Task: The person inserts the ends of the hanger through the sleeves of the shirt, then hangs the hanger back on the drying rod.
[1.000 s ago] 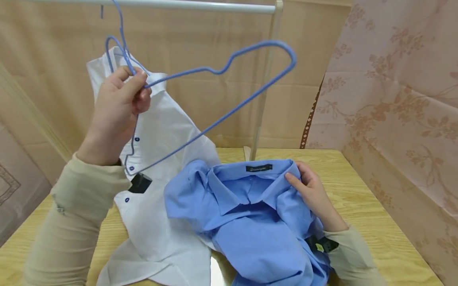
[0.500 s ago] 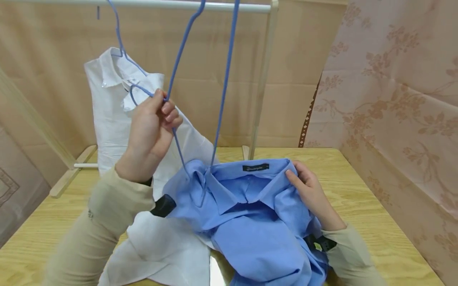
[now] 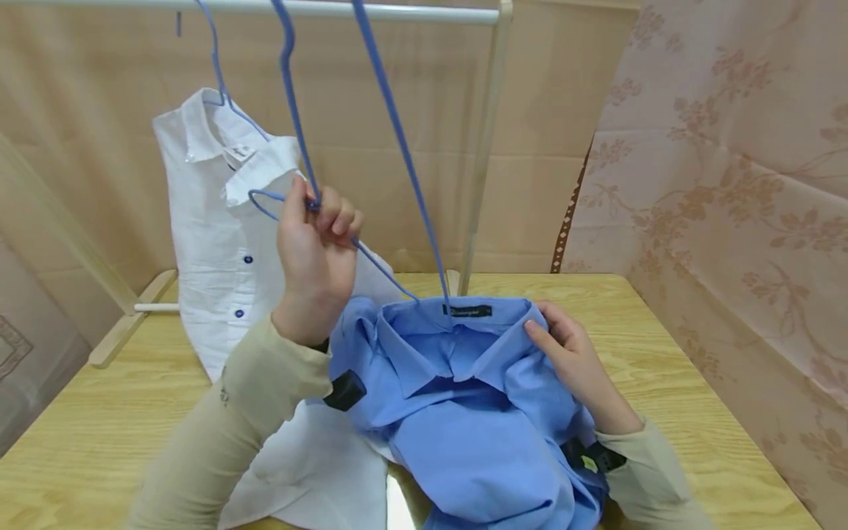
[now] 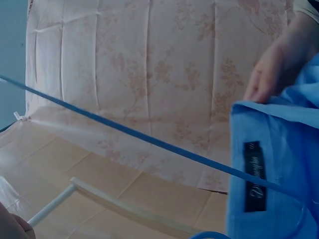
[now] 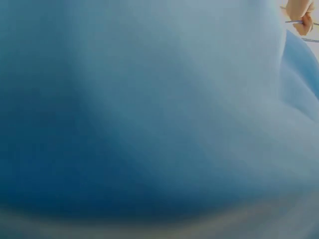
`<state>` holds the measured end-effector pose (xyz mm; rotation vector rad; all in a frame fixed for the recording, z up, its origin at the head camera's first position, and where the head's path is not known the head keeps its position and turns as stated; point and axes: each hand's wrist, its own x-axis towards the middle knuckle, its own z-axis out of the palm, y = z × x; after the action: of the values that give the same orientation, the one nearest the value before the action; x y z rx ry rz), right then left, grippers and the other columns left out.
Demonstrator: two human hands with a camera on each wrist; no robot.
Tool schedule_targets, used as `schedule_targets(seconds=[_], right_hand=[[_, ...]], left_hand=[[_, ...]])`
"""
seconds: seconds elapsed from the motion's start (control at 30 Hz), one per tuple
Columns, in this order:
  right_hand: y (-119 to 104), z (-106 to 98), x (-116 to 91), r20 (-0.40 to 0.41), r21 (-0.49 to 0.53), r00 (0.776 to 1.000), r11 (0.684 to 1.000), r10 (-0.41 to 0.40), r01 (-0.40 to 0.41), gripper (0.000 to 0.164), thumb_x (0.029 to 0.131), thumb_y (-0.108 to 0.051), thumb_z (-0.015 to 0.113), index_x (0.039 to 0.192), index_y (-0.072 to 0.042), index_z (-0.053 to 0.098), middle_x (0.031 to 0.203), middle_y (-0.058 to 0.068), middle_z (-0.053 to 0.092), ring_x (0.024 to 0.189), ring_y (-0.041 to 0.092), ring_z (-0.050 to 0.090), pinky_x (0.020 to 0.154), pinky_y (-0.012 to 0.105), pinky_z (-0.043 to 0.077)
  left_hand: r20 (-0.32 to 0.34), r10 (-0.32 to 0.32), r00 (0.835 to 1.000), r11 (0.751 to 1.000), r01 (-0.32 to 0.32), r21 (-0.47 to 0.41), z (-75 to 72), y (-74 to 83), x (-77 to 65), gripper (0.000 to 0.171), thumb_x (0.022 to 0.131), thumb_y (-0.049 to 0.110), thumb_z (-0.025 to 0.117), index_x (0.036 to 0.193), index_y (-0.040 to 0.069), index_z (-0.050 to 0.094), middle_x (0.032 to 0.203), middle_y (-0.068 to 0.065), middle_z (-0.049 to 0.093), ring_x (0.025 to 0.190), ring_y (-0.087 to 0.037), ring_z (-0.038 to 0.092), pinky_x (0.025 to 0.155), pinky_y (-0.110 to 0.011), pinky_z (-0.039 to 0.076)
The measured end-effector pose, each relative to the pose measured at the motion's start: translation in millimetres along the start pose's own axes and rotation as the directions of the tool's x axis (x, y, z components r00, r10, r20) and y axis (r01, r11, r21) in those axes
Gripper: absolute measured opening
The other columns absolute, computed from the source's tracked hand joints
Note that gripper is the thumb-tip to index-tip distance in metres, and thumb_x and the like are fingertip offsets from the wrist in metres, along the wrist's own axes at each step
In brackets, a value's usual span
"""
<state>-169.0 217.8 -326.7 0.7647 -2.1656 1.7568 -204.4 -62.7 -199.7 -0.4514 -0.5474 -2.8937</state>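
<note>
My left hand (image 3: 321,265) grips a blue wire hanger (image 3: 405,140) just below its hook, holding it tilted. The hanger's lower end dips inside the collar (image 3: 411,372) of a light blue shirt (image 3: 477,456) lying on the table. In the left wrist view the wire (image 4: 149,141) runs across the dark neck label (image 4: 255,177). My right hand (image 3: 583,368) pinches the collar's right side between thumb and fingers. Blue cloth (image 5: 149,99) fills most of the right wrist view, with the left hand small in its top corner. The hanger's upper end is out of the head view.
A white shirt (image 3: 205,221) hangs at the left on another blue hanger (image 3: 217,66) from the rack's rail (image 3: 424,12), its hem spread on the wooden table (image 3: 662,368) beside the blue shirt. The rack's right post (image 3: 483,169) stands behind. A patterned curtain (image 3: 729,221) borders the right.
My left hand has moved right and down, turning the hanger from sideways to steep, so its lower end has passed from over the white shirt into the blue collar. The right hand holds still.
</note>
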Motion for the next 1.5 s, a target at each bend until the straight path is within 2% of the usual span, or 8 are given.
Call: schedule_targets(seconds=[0.37,0.57,0.77,0.93,1.03,1.17,1.33,1.5], right_hand=[[-15,2,-5,-0.068,0.072,0.982,0.981,-0.174,0.179,0.028,0.089,0.010,0.044,0.104,-0.005,0.063,0.096,-0.003,0.064,0.080,0.008,0.057,0.068,0.018,0.044],[-25,0,-7,-0.146,0.093,0.968,0.971,-0.205,0.220,0.028,0.089,0.009,0.045,0.101,-0.007,0.065,0.092,-0.004,0.065,0.079,0.007,0.057,0.068,0.017,0.043],[-30,-2,-8,-0.174,0.082,0.959,0.967,-0.225,0.242,0.023,0.089,0.005,0.048,0.099,-0.008,0.065,0.092,-0.005,0.065,0.081,0.005,0.058,0.070,0.017,0.045],[-34,-3,-10,-0.191,0.076,0.944,0.955,-0.267,0.286,0.019,0.089,0.004,0.050,0.100,-0.002,0.065,0.093,-0.002,0.066,0.083,0.007,0.059,0.071,0.017,0.045],[-38,-4,-12,-0.213,0.065,0.936,0.952,-0.279,0.299,0.019,0.089,0.003,0.052,0.101,-0.001,0.065,0.094,-0.001,0.067,0.083,0.007,0.059,0.072,0.016,0.046],[-46,-5,-17,-0.277,0.089,0.918,0.944,-0.283,0.318,0.019,0.088,0.002,0.054,0.102,-0.002,0.066,0.094,-0.002,0.068,0.084,0.006,0.060,0.073,0.015,0.046],[-54,-7,-21,-0.384,0.129,0.878,0.925,-0.286,0.358,0.016,0.086,0.003,0.057,0.097,0.002,0.067,0.088,0.001,0.069,0.078,0.006,0.061,0.066,0.015,0.046],[-56,-8,-19,-0.486,0.208,0.829,0.885,-0.275,0.416,0.013,0.083,0.004,0.060,0.094,0.009,0.066,0.083,0.007,0.069,0.073,0.010,0.061,0.063,0.018,0.046]], left_hand=[[0.070,0.089,0.994,0.972,-0.102,0.210,-11.3,-24.7,-5.6,0.039,0.101,0.018,0.023,0.065,0.011,0.036,0.050,0.005,0.025,0.044,-0.008,0.023,0.048,-0.023,0.013],[0.206,0.129,0.970,0.921,-0.194,0.338,-17.9,-36.8,-12.9,0.035,0.100,0.012,0.024,0.067,0.010,0.035,0.054,0.004,0.029,0.045,-0.005,0.026,0.045,-0.021,0.019],[0.383,0.126,0.915,0.877,-0.283,0.388,-26.9,-46.8,-16.9,0.033,0.099,0.010,0.025,0.069,0.011,0.038,0.054,0.003,0.031,0.046,-0.008,0.028,0.044,-0.022,0.017],[0.479,0.127,0.868,0.832,-0.356,0.426,-31.6,-50.3,-17.4,0.031,0.099,0.011,0.026,0.072,0.012,0.041,0.055,0.003,0.034,0.045,-0.008,0.031,0.043,-0.022,0.021],[0.529,0.127,0.839,0.778,-0.415,0.472,-33.7,-51.4,-19.1,0.028,0.099,0.010,0.027,0.075,0.012,0.041,0.055,0.003,0.035,0.045,-0.010,0.033,0.042,-0.023,0.024],[0.610,0.114,0.784,0.698,-0.500,0.513,-34.2,-51.3,-22.8,0.028,0.099,0.019,0.034,0.075,0.007,0.039,0.056,0.001,0.037,0.046,-0.012,0.035,0.042,-0.025,0.028],[0.678,0.091,0.730,0.592,-0.587,0.553,-34.9,-47.4,-27.4,0.047,0.097,0.033,0.039,0.074,-0.007,0.036,0.058,-0.002,0.041,0.048,-0.012,0.039,0.045,-0.023,0.032],[0.731,0.114,0.673,0.519,-0.668,0.533,-36.7,-43.0,-29.6,0.045,0.096,0.032,0.040,0.071,-0.005,0.040,0.069,-0.012,0.048,0.067,-0.018,0.051,0.062,-0.024,0.041]])
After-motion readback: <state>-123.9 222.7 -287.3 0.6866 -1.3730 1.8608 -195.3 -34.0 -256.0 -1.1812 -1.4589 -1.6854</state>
